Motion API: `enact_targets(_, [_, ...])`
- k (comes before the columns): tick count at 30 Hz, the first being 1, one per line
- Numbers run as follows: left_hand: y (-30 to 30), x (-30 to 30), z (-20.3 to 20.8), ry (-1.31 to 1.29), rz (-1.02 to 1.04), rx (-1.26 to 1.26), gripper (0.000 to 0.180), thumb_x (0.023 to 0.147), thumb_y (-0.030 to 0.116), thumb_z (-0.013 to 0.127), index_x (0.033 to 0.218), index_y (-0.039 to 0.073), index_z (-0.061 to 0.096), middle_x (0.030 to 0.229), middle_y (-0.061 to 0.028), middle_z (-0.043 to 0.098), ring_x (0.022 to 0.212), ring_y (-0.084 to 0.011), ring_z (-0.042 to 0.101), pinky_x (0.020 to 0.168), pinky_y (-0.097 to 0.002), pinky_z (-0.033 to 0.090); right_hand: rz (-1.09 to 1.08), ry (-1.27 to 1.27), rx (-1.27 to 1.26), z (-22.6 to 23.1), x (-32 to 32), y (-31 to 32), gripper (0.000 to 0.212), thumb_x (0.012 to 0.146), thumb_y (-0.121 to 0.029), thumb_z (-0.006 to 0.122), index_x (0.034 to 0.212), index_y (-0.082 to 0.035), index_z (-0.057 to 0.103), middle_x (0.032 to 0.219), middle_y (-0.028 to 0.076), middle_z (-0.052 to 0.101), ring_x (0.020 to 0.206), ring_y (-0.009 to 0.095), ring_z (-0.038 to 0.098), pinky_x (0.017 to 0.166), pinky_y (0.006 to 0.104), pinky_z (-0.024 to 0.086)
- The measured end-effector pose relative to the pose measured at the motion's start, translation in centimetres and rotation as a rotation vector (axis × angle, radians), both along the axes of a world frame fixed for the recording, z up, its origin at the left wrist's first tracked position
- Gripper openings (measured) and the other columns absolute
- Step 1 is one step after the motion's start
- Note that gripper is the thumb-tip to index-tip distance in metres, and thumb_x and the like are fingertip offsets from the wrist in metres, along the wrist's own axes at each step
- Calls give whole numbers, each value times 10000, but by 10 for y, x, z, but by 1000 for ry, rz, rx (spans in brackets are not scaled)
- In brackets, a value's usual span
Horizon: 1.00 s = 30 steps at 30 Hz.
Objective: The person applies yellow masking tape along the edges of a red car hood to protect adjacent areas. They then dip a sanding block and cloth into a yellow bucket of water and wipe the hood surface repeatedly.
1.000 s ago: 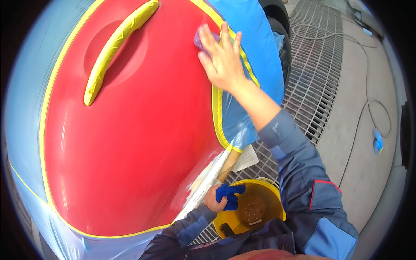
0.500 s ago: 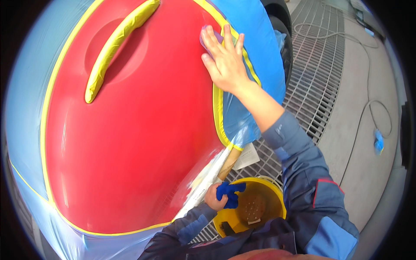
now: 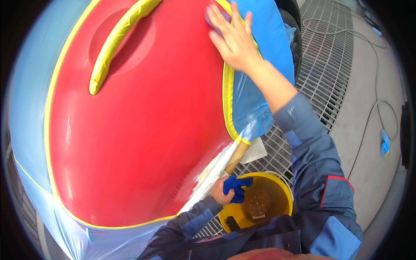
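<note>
A red car body panel (image 3: 147,134) fills the middle of the view, edged with yellow masking tape (image 3: 228,93). My right hand (image 3: 236,45) lies near its far right edge, fingers stretched and pressing a purple pad (image 3: 209,21) against the paint; the fingers cover most of the pad. A crumpled blue cloth (image 3: 237,186) is gripped in my left hand (image 3: 219,193), beside the panel's lower right edge and over the rim of a yellow bucket (image 3: 289,190). A long handle (image 3: 113,45) wrapped in yellow tape stands out from the panel.
Blue masking film (image 3: 277,52) covers the bodywork around the panel, with a dark tyre (image 3: 297,47) behind it. Inside the bucket lies a brown perforated disc (image 3: 258,203). A metal floor grating (image 3: 329,65) runs alongside, and a grey cable (image 3: 376,73) trails over the floor.
My right hand has slid a little farther away along the panel's right edge with the purple pad. The left hand keeps the cloth by the bucket. The whole view has shifted slightly.
</note>
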<state>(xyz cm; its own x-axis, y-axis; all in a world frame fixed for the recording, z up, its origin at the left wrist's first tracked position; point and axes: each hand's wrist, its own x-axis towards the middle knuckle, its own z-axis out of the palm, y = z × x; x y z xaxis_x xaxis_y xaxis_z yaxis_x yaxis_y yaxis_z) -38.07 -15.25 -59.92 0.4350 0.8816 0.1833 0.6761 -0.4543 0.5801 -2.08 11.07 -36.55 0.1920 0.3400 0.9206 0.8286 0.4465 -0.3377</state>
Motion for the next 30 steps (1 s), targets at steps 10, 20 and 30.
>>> enact_targets(10, [-1, 0, -2, -17, -7, -1, 483, 760, 164, 701, 1211, 39, 584, 1054, -203, 642, 958, -409, 641, 841, -449, 530, 48, 10, -95, -12, -12, -1, 592, 1014, -342, 422, 1587, -237, 314, 1647, 59, 288, 1548, 395, 48, 1180, 642, -100])
enact_targets(20, [1, -2, -4, -26, -28, -5, 484, 768, 168, 702, 1218, 39, 578, 1055, -211, 635, 957, -415, 638, 834, -449, 531, 13, 57, 32, -8, -14, -3, 577, 1031, -352, 413, 1579, -196, 324, 1621, 45, 345, 1536, 416, 74, 1165, 686, -64])
enact_targets(30, [1, -1, -4, -32, -5, 1, 481, 758, 170, 708, 1201, 30, 585, 1051, -206, 641, 947, -407, 643, 842, -441, 531, 15, 111, 107, -1, -9, -3, 564, 1039, -377, 399, 1572, -201, 346, 1616, 90, 348, 1536, 423, 71, 1174, 653, -94])
